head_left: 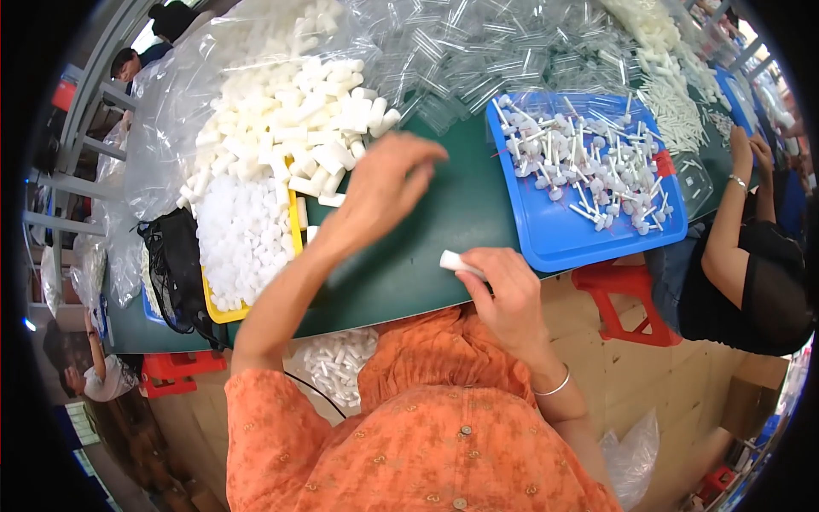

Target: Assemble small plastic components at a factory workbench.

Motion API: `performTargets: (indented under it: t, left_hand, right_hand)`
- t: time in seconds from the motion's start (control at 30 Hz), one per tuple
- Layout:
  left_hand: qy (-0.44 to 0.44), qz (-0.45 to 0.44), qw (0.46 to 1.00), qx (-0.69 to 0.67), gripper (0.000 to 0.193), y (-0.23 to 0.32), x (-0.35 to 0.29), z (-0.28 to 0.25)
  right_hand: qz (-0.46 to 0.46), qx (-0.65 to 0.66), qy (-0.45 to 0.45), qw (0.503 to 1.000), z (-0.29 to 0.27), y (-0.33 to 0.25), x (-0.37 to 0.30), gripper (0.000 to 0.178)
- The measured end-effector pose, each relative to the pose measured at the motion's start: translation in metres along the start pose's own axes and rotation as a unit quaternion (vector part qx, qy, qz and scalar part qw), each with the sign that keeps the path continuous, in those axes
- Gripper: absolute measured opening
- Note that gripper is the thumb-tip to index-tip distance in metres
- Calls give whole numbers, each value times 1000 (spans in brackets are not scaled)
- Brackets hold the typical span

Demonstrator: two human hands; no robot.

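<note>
My right hand (509, 290) is closed around a short white plastic cylinder (450, 259) just above the table's near edge. One end of the cylinder points left, out of the fingers. Farther up, my left hand (394, 179) hovers over the green table (426, 247), its fingers stretched to the right and apart from the thumb; I see nothing in it. Beside that hand lies a big heap of similar off-white cylinders (290, 111). Left of my forearm, a yellow tray (226, 314) is full of small white caps (243, 243).
At right, a blue tray (546, 256) holds many white sticks with round translucent heads. Clear plastic tubes (478, 60) pile up at the back. A black mesh bag (175, 264) lies at the left. Co-workers sit on both sides, near red stools (618, 294). White pieces lie below the table.
</note>
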State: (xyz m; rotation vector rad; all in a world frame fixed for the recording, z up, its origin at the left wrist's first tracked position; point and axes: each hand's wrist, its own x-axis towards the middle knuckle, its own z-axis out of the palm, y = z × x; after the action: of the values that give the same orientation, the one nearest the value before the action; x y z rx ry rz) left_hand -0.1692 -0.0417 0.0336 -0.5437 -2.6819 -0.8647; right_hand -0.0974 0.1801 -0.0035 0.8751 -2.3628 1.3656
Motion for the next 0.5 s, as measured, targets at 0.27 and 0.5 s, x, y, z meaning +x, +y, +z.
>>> performTargets:
  t: [0.27, 0.5]
  left_hand:
    - [20, 203, 933, 295, 12, -68, 51, 32]
    - [-118, -80, 941, -305, 22, 35, -44, 4]
  right_hand:
    - [51, 37, -17, 998, -3, -9, -18, 19]
    - [155, 172, 31, 972, -31, -3, -9, 22]
